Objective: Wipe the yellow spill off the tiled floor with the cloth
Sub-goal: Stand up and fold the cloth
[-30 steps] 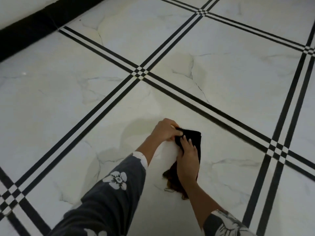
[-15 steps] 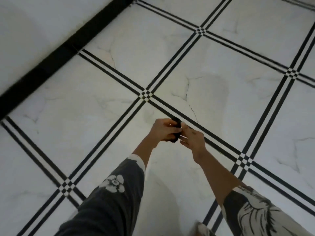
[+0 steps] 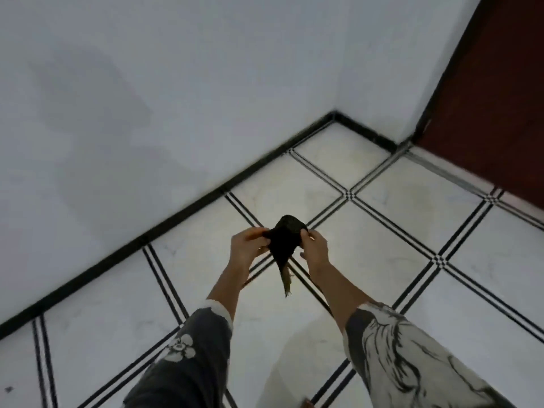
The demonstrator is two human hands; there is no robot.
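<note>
A small black cloth (image 3: 285, 241) hangs in the air between my two hands, well above the white tiled floor (image 3: 382, 260); a frayed brownish-yellow tail dangles from its lower end. My left hand (image 3: 246, 248) pinches its left edge and my right hand (image 3: 316, 248) pinches its right edge. No yellow spill shows on the tiles in view; a faint yellowish tint lies on a tile farther back right (image 3: 418, 195).
A white wall (image 3: 147, 98) with a black skirting strip (image 3: 176, 219) runs along the left and back, meeting in a corner. A dark red-brown door (image 3: 494, 98) stands at the upper right. Black double lines cross the tiles. My patterned sleeves fill the bottom.
Both hands lifted the cloth off the floor and raised it. The view rose and tilted up, bringing the wall, corner and door into sight. The cloth is now spread between the hands.
</note>
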